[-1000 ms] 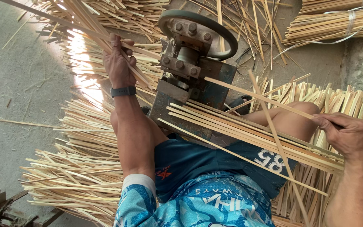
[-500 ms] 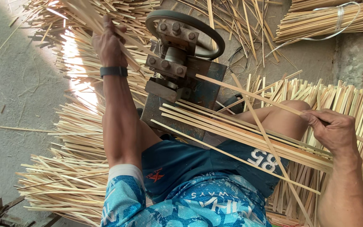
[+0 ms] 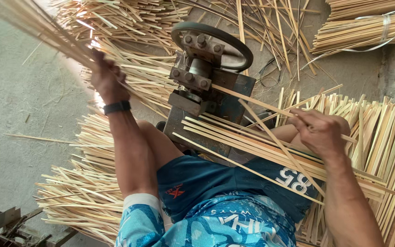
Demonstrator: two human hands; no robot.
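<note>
Head view. A blue metal splitting machine (image 3: 211, 87) with a dark handwheel (image 3: 216, 43) is set on the concrete floor (image 3: 14, 114), between the seated person's knees.

Left hand (image 3: 106, 80), at 10 o'clock from the machine: fingers are closed around a sheaf of thin split strips (image 3: 37, 27), which is held raised and runs off toward 10 o'clock. A black wristband (image 3: 117, 107) is worn on that wrist.

Right hand (image 3: 318, 130), at 4 o'clock from the machine: fingers are pinched on a single bamboo slat (image 3: 252, 101), whose far end is lodged at the machine's head. More slats (image 3: 252, 151) are laid across the lap, and a broad stack (image 3: 385, 137) is spread at 3 o'clock. A tied bundle (image 3: 366, 32) is seen at 1 o'clock. Loose strips (image 3: 83, 196) are heaped at 8 o'clock.

Risk, as judged: the slat could be fed skew and jam or snap; splinters could be driven into the bare fingers; the lap slats could be knocked off by the forearm.

Against the earlier frames: the left hand has been lifted higher and farther out with its sheaf; the right hand has been kept on the slat.
</note>
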